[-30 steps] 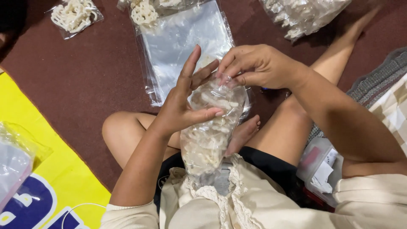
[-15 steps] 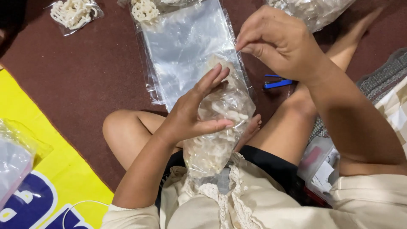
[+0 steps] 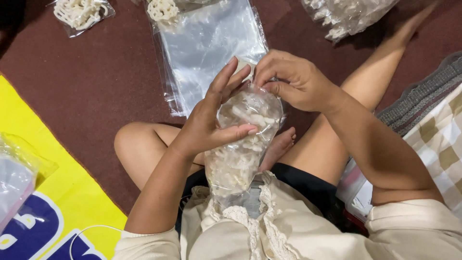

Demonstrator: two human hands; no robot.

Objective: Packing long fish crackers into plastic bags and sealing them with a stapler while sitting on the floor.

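Note:
A clear plastic bag [image 3: 243,144] filled with pale white crackers stands upright over my lap. My left hand [image 3: 211,118] wraps around its upper part, thumb across the front and fingers raised behind it. My right hand [image 3: 293,79] pinches the bag's open top edge with thumb and fingertips. A stack of empty clear plastic bags [image 3: 207,43] lies flat on the maroon floor [image 3: 96,82] just beyond my hands.
Filled cracker bags lie at the top left [image 3: 79,13], top middle [image 3: 163,9] and top right [image 3: 346,17]. A yellow and blue sheet [image 3: 43,207] with another clear bag [image 3: 14,183] covers the left. Checked cloth [image 3: 440,139] lies at the right. My crossed bare legs [image 3: 144,149] sit below.
My right hand, lifted away toward the upper right half a second ago, has come back down onto the bag's top. My left hand keeps holding the bag.

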